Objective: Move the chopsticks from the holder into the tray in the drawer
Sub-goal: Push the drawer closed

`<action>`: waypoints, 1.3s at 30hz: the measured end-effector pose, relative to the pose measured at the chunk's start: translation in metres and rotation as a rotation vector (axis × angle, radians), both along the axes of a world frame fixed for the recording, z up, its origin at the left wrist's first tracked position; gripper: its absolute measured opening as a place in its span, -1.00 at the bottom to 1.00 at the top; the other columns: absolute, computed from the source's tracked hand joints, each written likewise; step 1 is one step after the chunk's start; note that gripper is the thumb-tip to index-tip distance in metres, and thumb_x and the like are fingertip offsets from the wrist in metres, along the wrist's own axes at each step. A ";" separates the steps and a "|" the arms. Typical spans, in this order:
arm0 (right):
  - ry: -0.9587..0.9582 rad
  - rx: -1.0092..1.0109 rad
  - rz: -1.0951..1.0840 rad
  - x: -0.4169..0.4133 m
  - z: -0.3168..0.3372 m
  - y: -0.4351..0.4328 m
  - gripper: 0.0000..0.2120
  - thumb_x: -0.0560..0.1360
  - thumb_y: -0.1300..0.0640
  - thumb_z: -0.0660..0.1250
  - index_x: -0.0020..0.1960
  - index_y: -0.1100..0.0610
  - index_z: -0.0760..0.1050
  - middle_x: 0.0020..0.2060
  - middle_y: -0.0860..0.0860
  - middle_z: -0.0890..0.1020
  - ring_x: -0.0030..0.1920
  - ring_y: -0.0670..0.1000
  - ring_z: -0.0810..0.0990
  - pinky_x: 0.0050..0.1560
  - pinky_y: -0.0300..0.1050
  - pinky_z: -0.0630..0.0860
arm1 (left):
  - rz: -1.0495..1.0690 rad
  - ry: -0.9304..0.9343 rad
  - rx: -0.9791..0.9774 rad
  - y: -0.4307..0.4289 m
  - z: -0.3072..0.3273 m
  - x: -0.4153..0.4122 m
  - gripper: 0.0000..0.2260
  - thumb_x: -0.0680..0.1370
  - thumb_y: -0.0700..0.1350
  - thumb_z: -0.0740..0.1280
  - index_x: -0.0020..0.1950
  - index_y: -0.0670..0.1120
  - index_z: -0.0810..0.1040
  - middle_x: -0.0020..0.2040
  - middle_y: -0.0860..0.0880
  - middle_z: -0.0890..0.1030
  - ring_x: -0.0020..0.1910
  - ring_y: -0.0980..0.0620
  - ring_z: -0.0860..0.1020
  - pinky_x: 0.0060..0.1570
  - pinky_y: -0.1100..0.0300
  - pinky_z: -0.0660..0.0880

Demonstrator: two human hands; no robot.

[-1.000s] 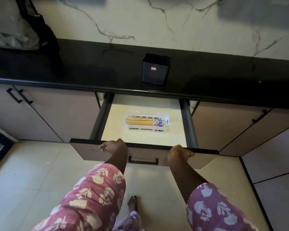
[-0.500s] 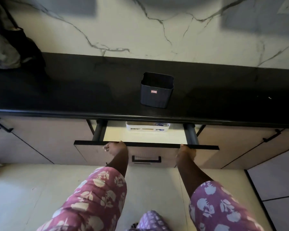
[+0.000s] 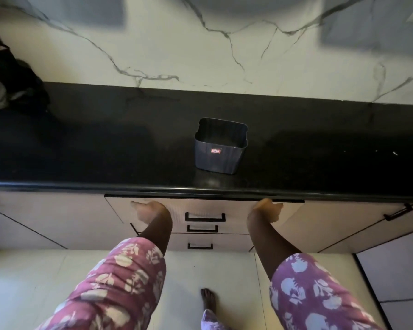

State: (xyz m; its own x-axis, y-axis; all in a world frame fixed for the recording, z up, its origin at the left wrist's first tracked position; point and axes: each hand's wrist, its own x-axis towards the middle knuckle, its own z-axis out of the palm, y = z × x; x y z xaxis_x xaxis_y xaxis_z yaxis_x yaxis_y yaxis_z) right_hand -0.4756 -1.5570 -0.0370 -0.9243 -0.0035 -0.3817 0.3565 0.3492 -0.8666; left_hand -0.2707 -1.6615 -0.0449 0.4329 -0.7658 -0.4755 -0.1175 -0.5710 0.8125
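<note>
The dark ribbed holder [image 3: 221, 148] stands upright on the black surface [image 3: 105, 151], near its front edge and about midway between the two arms. Its mouth faces the camera, and inside only its own dark walls and floor show; no sticks rise from it. A small red label sits on its near wall.

Just below the surface edge, the top drawer [image 3: 205, 207] sits flush with the cabinet fronts on either side, so its inside is hidden. The chopsticks and the tray are out of sight, and the view does not show where they lie.

The left hand [image 3: 148, 210] rests against the drawer front to the left of the black handle [image 3: 205, 217], its grip spread, fingers straight and angled to the left, curled round nothing. The right hand [image 3: 268, 209] rests against the same front on the far side of the handle, its grip likewise spread with fingers pointing right. Both hands are a little blurred. Neither touches the handle.

Two more drawers with matching handles sit beneath. A dark bag [image 3: 14, 79] lies at the far left of the surface.
</note>
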 end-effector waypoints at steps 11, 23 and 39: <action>0.224 -0.394 0.340 -0.005 0.081 -0.086 -0.51 0.59 -0.16 0.07 0.40 0.09 0.37 0.35 0.13 0.48 0.38 0.14 0.38 0.39 0.06 0.30 | -0.437 0.062 -0.607 -0.062 0.086 -0.098 -0.63 0.64 -0.10 0.10 0.42 -0.21 0.33 0.42 -0.18 0.38 0.42 -0.11 0.33 0.43 0.11 0.20; 0.342 -0.059 0.478 -0.027 0.081 -0.132 -0.62 0.64 0.10 0.03 0.12 0.28 0.55 0.05 0.25 0.62 0.14 0.22 0.54 0.10 0.05 0.47 | -0.523 0.202 -0.436 -0.082 0.084 -0.129 -0.60 0.66 0.01 -0.01 0.40 -0.13 0.38 0.33 -0.19 0.48 0.33 -0.13 0.43 0.29 0.10 0.32; 0.391 -0.016 0.421 -0.038 0.102 -0.158 -0.63 0.65 0.08 0.01 0.17 0.26 0.50 0.14 0.24 0.58 0.16 0.20 0.54 0.14 0.03 0.45 | -0.454 0.082 -0.477 -0.108 0.101 -0.138 -0.59 0.66 -0.05 0.03 0.47 -0.18 0.26 0.44 -0.18 0.35 0.43 -0.14 0.31 0.41 0.07 0.22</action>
